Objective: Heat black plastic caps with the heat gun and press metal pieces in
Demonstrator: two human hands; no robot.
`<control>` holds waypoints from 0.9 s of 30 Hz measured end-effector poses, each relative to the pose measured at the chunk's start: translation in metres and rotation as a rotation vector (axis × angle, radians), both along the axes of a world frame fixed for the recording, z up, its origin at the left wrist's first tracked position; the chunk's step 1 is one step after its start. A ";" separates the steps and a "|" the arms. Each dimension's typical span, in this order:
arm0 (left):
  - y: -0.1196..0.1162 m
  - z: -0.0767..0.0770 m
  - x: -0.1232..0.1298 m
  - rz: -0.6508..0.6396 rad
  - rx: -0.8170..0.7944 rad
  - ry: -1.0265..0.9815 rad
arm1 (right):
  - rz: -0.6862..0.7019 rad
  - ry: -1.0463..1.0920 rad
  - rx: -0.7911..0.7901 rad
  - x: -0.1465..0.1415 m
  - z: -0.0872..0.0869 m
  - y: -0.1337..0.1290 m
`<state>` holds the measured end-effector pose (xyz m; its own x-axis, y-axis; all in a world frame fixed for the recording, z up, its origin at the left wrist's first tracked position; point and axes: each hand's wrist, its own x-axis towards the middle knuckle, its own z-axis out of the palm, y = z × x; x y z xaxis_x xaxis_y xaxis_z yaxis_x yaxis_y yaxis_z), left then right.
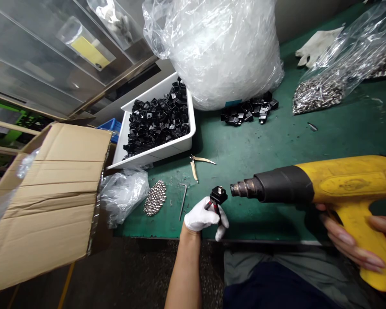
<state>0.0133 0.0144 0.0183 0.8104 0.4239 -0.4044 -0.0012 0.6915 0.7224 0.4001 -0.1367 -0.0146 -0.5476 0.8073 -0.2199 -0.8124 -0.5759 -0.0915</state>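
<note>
My left hand (207, 216), in a white glove, is closed round a black tool with red marks. At the tool's upper end sits a small black part (218, 195) with a silver metal piece on top. My bare right hand (357, 244) grips the handle of a yellow heat gun (350, 180). The gun's stepped metal nozzle (247, 188) points left at the black part, with a small gap between them. Left of my gloved hand lie a hex key (182, 201) and pliers with pale handles (195, 167).
A white bin (167, 150) of black parts stands at the back left, beside a big plastic bag (225, 47). Loose black parts (251, 110), a bag of metal pieces (318, 92) and a cluster of metal pieces (155, 198) lie on the green table (260, 141). A cardboard box (51, 193) is at left.
</note>
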 end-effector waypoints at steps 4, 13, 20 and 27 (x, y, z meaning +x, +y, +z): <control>0.000 -0.001 0.000 0.005 -0.007 0.019 | -0.004 0.000 -0.012 -0.001 0.001 0.000; 0.000 -0.002 -0.001 0.007 -0.006 0.018 | -0.017 -0.054 -0.045 -0.005 0.007 0.004; -0.001 -0.002 -0.001 0.008 -0.008 0.016 | -0.019 -0.086 -0.059 -0.004 0.008 0.003; 0.000 -0.003 -0.001 -0.002 -0.008 0.006 | -0.028 -0.093 -0.066 -0.004 0.005 0.001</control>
